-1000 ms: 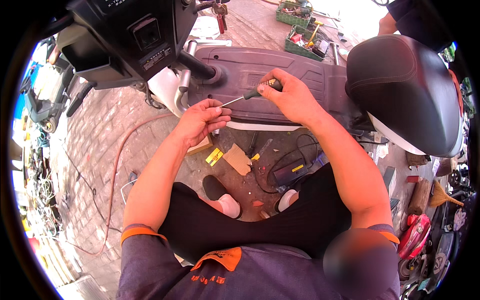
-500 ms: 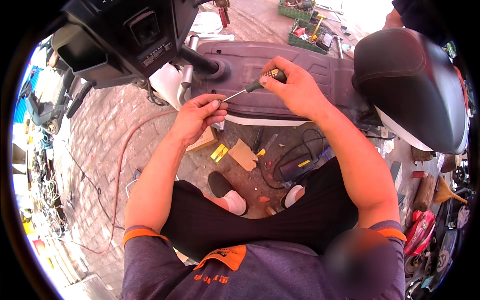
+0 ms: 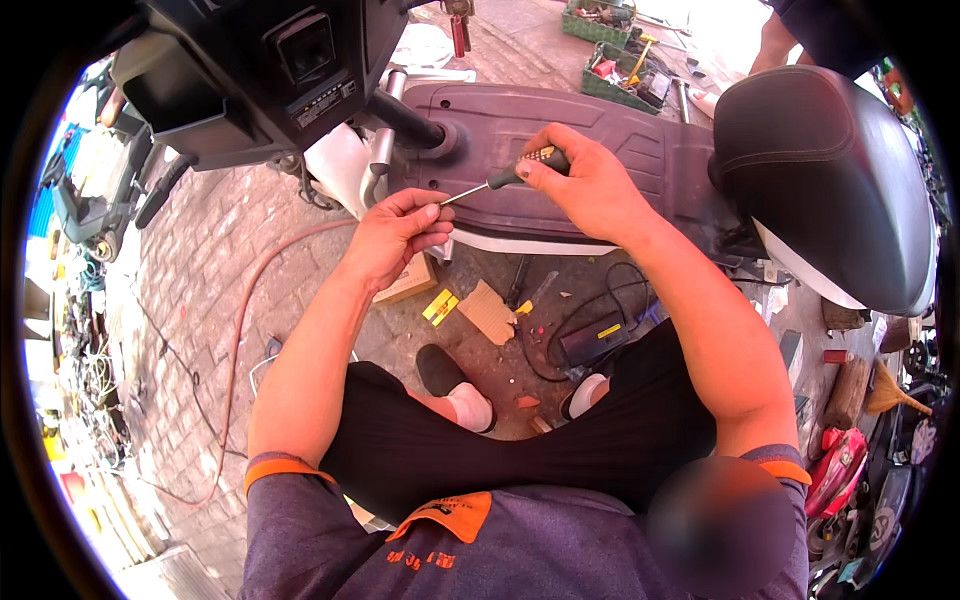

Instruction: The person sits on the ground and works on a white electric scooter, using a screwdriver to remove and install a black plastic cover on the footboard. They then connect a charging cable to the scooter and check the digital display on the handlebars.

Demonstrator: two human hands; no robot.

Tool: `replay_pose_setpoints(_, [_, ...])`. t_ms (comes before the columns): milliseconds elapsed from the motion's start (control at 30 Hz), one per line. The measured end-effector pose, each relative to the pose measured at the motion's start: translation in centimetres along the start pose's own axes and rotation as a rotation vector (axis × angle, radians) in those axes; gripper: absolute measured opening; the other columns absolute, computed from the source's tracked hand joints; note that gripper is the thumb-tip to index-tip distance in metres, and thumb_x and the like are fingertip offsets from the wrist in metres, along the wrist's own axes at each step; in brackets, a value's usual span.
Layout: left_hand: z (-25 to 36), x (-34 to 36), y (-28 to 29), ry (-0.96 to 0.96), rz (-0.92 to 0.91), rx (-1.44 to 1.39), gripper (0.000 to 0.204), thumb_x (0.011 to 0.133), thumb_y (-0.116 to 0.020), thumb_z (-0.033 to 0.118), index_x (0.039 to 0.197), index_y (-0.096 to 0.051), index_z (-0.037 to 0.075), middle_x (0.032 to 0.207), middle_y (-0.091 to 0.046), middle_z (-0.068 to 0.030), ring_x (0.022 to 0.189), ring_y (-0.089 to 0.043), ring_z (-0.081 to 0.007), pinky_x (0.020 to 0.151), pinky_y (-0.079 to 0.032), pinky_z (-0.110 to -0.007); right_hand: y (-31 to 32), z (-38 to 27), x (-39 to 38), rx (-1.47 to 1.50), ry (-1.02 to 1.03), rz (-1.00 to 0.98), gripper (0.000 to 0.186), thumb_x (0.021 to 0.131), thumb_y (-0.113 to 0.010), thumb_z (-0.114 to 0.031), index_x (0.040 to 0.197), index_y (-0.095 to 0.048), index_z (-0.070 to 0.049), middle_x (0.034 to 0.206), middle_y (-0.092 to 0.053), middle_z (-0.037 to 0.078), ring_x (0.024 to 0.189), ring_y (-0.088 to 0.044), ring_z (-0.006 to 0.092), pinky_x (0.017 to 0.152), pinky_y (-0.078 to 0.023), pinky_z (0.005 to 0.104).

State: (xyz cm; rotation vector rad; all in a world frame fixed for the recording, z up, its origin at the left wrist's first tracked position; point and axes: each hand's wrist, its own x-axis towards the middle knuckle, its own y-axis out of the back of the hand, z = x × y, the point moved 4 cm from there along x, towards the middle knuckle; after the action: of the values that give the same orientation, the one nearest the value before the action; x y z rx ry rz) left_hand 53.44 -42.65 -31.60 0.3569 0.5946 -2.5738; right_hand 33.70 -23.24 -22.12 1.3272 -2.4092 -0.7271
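Beneath everything, brick-paved ground (image 3: 190, 310). Across it, a scooter (image 3: 650, 150) seen from the side, with a ridged footboard (image 3: 545, 115) running from the steering column (image 3: 410, 118) at its left end to a padded black seat (image 3: 800, 150) at its right. Beyond the footboard's far edge, two green baskets (image 3: 622, 96) of tools. Off its near edge, on the ground, a black box (image 3: 590, 342) with a yellow patch and, farther left, a brown carton (image 3: 412, 284). Above that near edge, toward the front corner, both hands: right hand (image 3: 585, 185) curled closed round the handle of a screwdriver (image 3: 507, 177); left hand (image 3: 405, 230) half open, thumb and forefinger pinched at the screwdriver's tip, contents of the pinch too small to tell. Lower, torn cardboard (image 3: 488, 312) and, just beside it, a yellow packet (image 3: 440, 307).
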Motion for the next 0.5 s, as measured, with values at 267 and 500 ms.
replay_pose_setpoints(267, [-0.2, 1.0, 1.6, -0.079, 0.1, 0.118, 0.025, 0.107, -0.065, 0.009, 0.131, -0.064, 0.002, 0.113, -0.074, -0.0115, 0.096, -0.074, -0.0163, 0.088, -0.065, -0.03, -3.1, 1.7, 0.6, 0.059, -0.14, -0.123, 0.047, 0.101, -0.071, -0.047, 0.113, -0.066, -0.001, 0.086, -0.071, 0.015, 0.082, -0.068, 0.0288, 0.075, -0.053, 0.0428])
replay_pose_setpoints(500, [-1.3, 3.2, 1.4, -0.058, 0.329, 0.292, 0.033, 0.11, -0.056, 0.014, 0.141, -0.062, 0.008, 0.114, -0.073, -0.0114, 0.093, -0.072, -0.0172, 0.074, -0.061, -0.03, -5.6, -2.0, 2.8, -0.38, 0.16, 0.084, 0.042, 0.098, -0.073, -0.04, 0.107, -0.059, -0.002, 0.091, -0.072, 0.022, 0.094, -0.069, 0.0467, 0.082, -0.053, 0.0546])
